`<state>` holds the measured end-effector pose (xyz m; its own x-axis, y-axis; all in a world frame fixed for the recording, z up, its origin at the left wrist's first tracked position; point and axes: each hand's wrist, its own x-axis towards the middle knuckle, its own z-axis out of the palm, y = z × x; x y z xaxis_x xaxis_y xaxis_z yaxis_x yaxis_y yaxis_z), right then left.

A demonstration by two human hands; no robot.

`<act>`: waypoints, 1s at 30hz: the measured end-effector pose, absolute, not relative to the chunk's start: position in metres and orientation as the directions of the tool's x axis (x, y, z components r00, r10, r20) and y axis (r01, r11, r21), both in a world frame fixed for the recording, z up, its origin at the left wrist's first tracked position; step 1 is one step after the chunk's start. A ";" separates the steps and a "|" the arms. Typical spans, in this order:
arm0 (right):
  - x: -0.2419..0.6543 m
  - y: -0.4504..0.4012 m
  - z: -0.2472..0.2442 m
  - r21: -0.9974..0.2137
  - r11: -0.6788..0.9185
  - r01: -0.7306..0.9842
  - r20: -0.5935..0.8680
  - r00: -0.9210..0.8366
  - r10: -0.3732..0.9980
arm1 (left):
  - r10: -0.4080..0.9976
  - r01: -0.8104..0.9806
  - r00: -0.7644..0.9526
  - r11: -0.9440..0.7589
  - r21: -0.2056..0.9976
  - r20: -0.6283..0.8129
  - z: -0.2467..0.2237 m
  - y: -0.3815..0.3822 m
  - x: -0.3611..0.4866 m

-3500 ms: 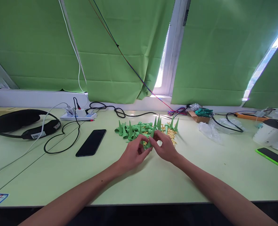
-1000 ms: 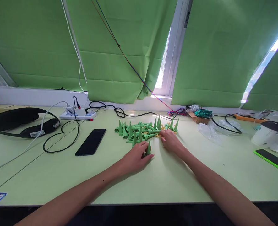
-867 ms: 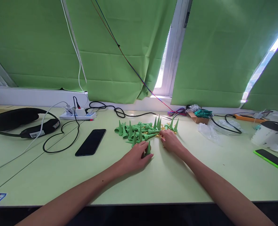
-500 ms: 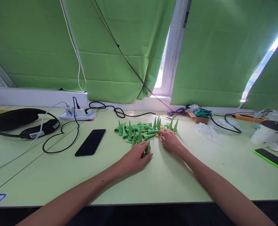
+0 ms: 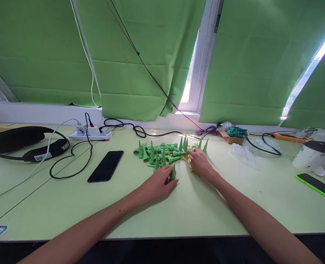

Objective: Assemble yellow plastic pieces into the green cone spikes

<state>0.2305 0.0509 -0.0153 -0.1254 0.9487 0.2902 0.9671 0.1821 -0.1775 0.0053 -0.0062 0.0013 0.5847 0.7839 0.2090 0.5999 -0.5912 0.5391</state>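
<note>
A heap of green plastic cone-shaped pieces (image 5: 166, 151) lies on the pale green table, several standing with their points up. At the heap's near edge, my left hand (image 5: 159, 183) has its fingers curled around a green cone (image 5: 173, 173) held upright near the thumb. On the heap's right side, my right hand (image 5: 201, 163) reaches in with its fingers bent together at some small yellow pieces (image 5: 184, 158). Its fingertips are partly hidden, and I cannot make out what lies between them. A few upright green cones (image 5: 205, 146) stand just behind that hand.
A black phone (image 5: 105, 166) and a black neckband-shaped device (image 5: 46, 145) lie left. Behind them is a white power strip (image 5: 90, 135) with cables. To the right are a small cardboard box (image 5: 231, 137), plastic bags (image 5: 243, 154), a white cup (image 5: 316, 156) and a green-edged phone (image 5: 319, 187).
My right hand has shifted slightly right and back from the heap's middle, and more yellow pieces show beside it. My left hand stays in place with its cone.
</note>
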 end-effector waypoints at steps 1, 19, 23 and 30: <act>0.231 0.051 -0.016 -0.173 0.169 0.970 0.286 -0.115 0.951 | 0.785 0.602 0.585 -0.589 0.539 0.204 0.001 -0.006 0.005; 0.232 0.056 -0.022 -0.170 0.137 0.976 0.230 -0.096 0.968 | 0.778 0.600 0.596 -0.597 0.533 0.200 0.001 -0.006 0.006; 0.232 0.058 -0.023 -0.185 0.126 0.975 0.227 -0.083 0.970 | 0.783 0.610 0.593 -0.589 0.530 0.188 0.001 -0.006 0.006; 0.232 0.056 -0.023 -0.177 0.115 0.977 0.216 -0.075 0.973 | 0.784 0.608 0.594 -0.585 0.537 0.181 0.002 -0.006 0.006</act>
<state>0.2315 0.0562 -0.0226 -0.0752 0.9735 0.2161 0.9774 0.1149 -0.1774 0.0058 -0.0061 0.0017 0.5942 0.7837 0.1807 0.6079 -0.5847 0.5372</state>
